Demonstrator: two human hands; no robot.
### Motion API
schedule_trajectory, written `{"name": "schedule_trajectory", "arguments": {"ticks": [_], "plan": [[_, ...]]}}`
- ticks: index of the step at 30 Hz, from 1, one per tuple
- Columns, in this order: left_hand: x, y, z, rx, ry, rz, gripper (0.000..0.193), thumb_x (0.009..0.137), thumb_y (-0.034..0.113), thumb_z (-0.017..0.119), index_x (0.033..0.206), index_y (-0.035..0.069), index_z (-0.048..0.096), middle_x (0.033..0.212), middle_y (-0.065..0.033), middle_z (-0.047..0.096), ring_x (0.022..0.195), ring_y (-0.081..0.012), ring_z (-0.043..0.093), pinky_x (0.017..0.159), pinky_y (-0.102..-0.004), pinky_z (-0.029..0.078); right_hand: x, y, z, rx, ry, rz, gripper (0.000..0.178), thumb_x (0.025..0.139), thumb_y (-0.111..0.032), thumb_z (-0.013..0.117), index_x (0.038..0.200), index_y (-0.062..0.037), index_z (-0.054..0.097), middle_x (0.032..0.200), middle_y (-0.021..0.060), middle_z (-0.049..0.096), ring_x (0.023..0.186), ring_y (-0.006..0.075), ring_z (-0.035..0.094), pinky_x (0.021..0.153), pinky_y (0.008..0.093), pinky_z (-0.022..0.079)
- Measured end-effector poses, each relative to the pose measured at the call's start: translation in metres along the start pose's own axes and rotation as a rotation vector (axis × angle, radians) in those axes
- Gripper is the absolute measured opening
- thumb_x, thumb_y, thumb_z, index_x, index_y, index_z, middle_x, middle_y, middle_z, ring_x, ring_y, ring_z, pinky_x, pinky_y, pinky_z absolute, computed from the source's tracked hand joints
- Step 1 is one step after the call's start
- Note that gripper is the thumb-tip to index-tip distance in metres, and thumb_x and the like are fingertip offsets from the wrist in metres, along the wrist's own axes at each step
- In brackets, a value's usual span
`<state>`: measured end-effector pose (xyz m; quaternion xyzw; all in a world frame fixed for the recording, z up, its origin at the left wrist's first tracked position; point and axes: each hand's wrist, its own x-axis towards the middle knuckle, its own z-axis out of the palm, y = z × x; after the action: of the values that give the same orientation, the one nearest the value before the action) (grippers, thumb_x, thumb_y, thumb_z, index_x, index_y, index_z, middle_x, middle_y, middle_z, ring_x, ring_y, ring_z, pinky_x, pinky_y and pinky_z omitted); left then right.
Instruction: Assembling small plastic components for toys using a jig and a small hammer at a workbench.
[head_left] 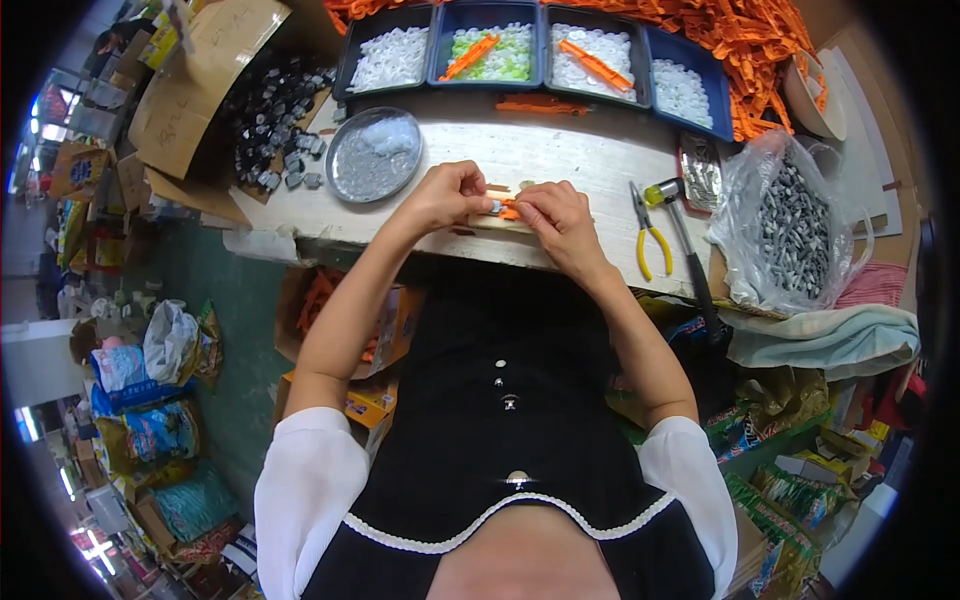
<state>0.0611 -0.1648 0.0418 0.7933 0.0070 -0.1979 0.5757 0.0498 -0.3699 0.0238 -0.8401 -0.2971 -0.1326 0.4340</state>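
My left hand (452, 197) and my right hand (562, 217) meet near the front edge of the worktable, fingers closed. Between their fingertips is a small orange plastic part (509, 211), held over a pale strip on the tabletop. A small grey piece (495, 207) shows at its left end, by my left fingertips. The fingers cover most of both, so their exact fit cannot be seen. Beyond my left hand stands a round metal dish (340, 190) holding translucent stuff.
Dark trays (437, 78) of small white and green parts line the back, beside heaped orange parts (735, 45). Black and grey blocks (290, 150) spill from a carton at left. Yellow-handled pliers (657, 250), a hammer (690, 240) and a plastic bag (740, 215) of metal pieces lie right.
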Motion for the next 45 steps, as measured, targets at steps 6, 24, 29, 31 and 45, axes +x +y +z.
{"name": "schedule_trajectory", "arguments": {"ticks": [6,24,29,31,45], "plan": [[0.048,0.062,-0.02,0.846,0.04,0.229,0.03,0.066,0.029,0.069,0.085,0.007,0.063,0.08,-0.0138,0.064,0.076,-0.0296,0.061,0.068,-0.0383,0.048,0.024,0.051,-0.077,-0.039,0.147,0.195,0.011,0.08,-0.008,0.06,0.088,-0.0016,0.062,0.083,0.0081,0.062,0.072,0.0233,0.057,0.066,0.0329,0.046],[0.195,0.072,-0.043,0.987,0.335,0.192,0.023,0.072,0.024,0.068,0.086,0.006,0.067,0.086,-0.0161,0.065,0.084,-0.0297,0.062,0.074,-0.0393,0.048,0.013,0.128,-0.154,-0.908,-0.144,0.659,0.013,0.077,-0.015,0.055,0.082,-0.0047,0.061,0.085,0.0178,0.059,0.081,0.0365,0.059,0.068,0.0463,0.046],[0.196,0.07,-0.051,0.723,0.336,0.23,0.022,0.076,0.02,0.065,0.093,0.006,0.067,0.083,-0.0162,0.065,0.072,-0.0263,0.063,0.066,-0.0355,0.048,0.006,0.131,-0.16,-0.851,0.055,0.445,0.012,0.078,-0.011,0.052,0.077,-0.0062,0.063,0.079,0.0144,0.056,0.076,0.0345,0.057,0.067,0.0448,0.046],[0.197,0.067,-0.054,0.656,0.366,0.272,0.022,0.077,0.02,0.065,0.093,0.004,0.066,0.077,-0.0151,0.065,0.066,-0.0229,0.063,0.063,-0.0329,0.048,0.006,0.129,-0.159,-0.842,0.069,0.428,0.011,0.078,-0.011,0.053,0.077,-0.0061,0.063,0.078,0.0136,0.056,0.076,0.0337,0.057,0.067,0.0437,0.046],[0.172,0.069,-0.06,0.169,0.428,0.244,0.016,0.077,0.015,0.069,0.081,0.001,0.062,0.066,-0.0058,0.061,0.055,-0.0109,0.057,0.044,-0.023,0.043,0.0,0.123,-0.156,-0.826,0.103,0.367,0.009,0.075,-0.012,0.059,0.079,-0.0102,0.067,0.08,0.0076,0.057,0.082,0.0267,0.055,0.069,0.0421,0.04]]}}
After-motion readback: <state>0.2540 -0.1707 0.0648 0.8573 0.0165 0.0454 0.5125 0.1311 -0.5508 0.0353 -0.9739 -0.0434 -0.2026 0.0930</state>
